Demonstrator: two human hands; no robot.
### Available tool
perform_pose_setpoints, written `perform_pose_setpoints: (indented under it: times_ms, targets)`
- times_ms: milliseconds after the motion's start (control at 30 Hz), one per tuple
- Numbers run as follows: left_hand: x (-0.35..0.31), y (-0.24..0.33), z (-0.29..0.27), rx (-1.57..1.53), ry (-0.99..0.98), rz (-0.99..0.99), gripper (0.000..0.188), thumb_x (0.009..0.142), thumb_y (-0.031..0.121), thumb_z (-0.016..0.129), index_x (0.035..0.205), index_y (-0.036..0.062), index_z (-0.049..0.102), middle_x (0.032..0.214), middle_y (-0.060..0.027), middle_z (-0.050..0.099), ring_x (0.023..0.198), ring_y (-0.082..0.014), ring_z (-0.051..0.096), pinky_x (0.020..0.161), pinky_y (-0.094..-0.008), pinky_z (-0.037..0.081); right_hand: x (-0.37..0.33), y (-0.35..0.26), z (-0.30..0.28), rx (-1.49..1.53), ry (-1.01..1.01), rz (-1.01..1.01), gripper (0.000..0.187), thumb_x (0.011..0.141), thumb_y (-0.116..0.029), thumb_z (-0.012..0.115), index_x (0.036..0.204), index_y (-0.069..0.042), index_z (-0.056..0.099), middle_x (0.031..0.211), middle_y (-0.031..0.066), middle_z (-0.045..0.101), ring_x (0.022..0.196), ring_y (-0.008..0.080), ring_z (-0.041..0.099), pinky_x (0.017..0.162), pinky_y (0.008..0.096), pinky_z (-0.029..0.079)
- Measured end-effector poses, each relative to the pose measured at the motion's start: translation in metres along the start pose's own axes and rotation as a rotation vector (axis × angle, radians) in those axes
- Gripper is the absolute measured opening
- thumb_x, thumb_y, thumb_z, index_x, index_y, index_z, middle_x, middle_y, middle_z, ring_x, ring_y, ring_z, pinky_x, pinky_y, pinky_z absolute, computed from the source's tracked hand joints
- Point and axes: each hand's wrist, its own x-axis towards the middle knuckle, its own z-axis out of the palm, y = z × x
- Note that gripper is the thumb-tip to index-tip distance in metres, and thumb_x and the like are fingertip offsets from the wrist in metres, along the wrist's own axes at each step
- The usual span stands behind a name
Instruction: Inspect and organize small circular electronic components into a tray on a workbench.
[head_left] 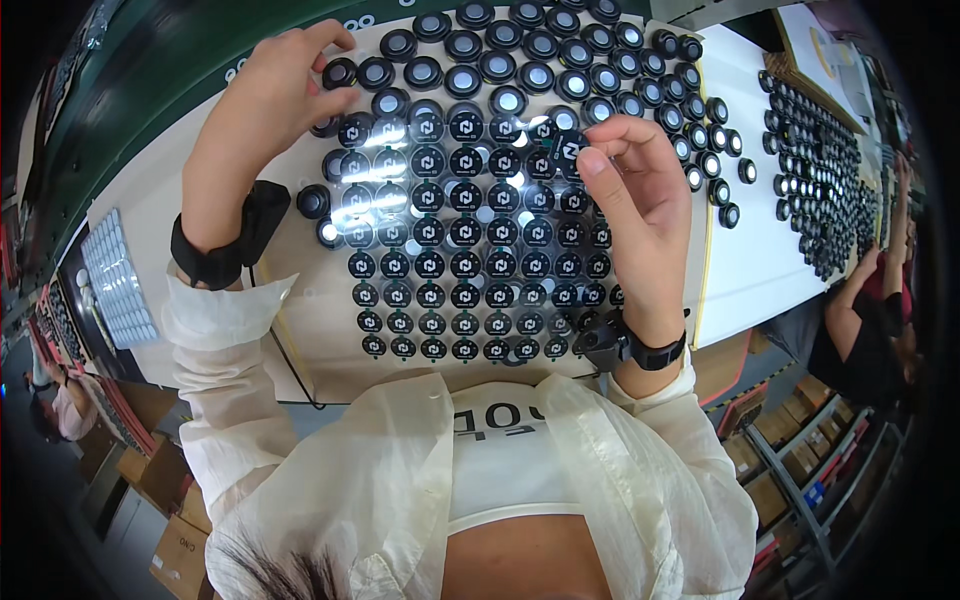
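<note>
My left hand [272, 95] reaches to the far left of the table, thumb and fingers curled around the rim of a black round disc-shaped part [340, 73]. Between thumb and fingertips, my right hand [648, 195] pinches a black round sticker [571, 151] with a white mark, at the upper right of a clear sticker sheet [430, 247]. Rows of similar black stickers cover that glossy sheet, which lies over several of the disc parts. More disc parts with pale grey centres [462, 80] crowd the table beyond it.
A green machine surface [190, 75] borders the table's far left. On the left lies a sheet of pale round pieces [118, 280]. Many more black discs [815, 180] stand on the white table to the right, near another person [865, 310]. Cardboard boxes [185, 540] sit below.
</note>
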Motion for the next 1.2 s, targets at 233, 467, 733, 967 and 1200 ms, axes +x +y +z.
perform_pose_setpoints:
  times_ms: [233, 467, 733, 967, 1200]
  targets:
    - [-0.008, 0.015, -0.008, -0.504, -0.017, -0.056, 0.04, 0.079, -0.005, 0.071, 0.117, -0.0011, 0.059, 0.111, -0.0076, 0.063, 0.098, -0.0162, 0.068, 0.087, -0.0272, 0.056, -0.002, -0.007, -0.001, 0.05, -0.004, -0.018, 0.022, 0.094, 0.0, 0.065, 0.115, 0.0, 0.057, 0.1, 0.0018, 0.06, 0.09, 0.008, 0.055, 0.084, 0.0239, 0.045]
    - [-0.037, 0.078, 0.029, -1.205, -0.12, 0.121, 0.05, 0.078, -0.015, 0.071, 0.124, -0.0056, 0.055, 0.122, -0.0158, 0.062, 0.115, -0.0264, 0.065, 0.097, -0.0341, 0.054, -0.007, -0.005, 0.018, 0.114, -0.105, -0.171, 0.025, 0.093, 0.002, 0.066, 0.116, 0.002, 0.055, 0.104, 0.0047, 0.06, 0.093, 0.0098, 0.057, 0.088, 0.0262, 0.046]
    - [-0.038, 0.101, 0.047, -1.289, -0.025, 0.132, 0.048, 0.079, -0.016, 0.072, 0.125, -0.0078, 0.061, 0.105, -0.0147, 0.071, 0.094, -0.0182, 0.072, 0.086, -0.0292, 0.059, -0.007, -0.003, 0.018, 0.063, -0.04, -0.11, 0.02, 0.091, 0.002, 0.069, 0.109, 0.005, 0.062, 0.109, 0.0119, 0.066, 0.101, 0.0158, 0.063, 0.093, 0.0318, 0.051]
    - [-0.04, 0.101, 0.053, -1.354, -0.005, 0.129, 0.049, 0.08, -0.014, 0.072, 0.126, -0.0071, 0.06, 0.109, -0.0172, 0.072, 0.096, -0.0195, 0.072, 0.087, -0.0296, 0.059, -0.008, -0.002, 0.017, 0.013, -0.014, -0.128, 0.019, 0.088, 0.005, 0.071, 0.106, 0.006, 0.065, 0.109, 0.0162, 0.067, 0.105, 0.0199, 0.065, 0.096, 0.0325, 0.052]
    - [-0.041, 0.103, 0.053, -1.302, 0.003, 0.118, 0.049, 0.08, -0.013, 0.073, 0.127, -0.0071, 0.059, 0.108, -0.017, 0.072, 0.095, -0.02, 0.073, 0.088, -0.0294, 0.059, -0.007, -0.003, 0.016, -0.006, -0.007, -0.098, 0.018, 0.087, 0.005, 0.072, 0.105, 0.006, 0.067, 0.108, 0.016, 0.068, 0.105, 0.0196, 0.065, 0.095, 0.0318, 0.053]
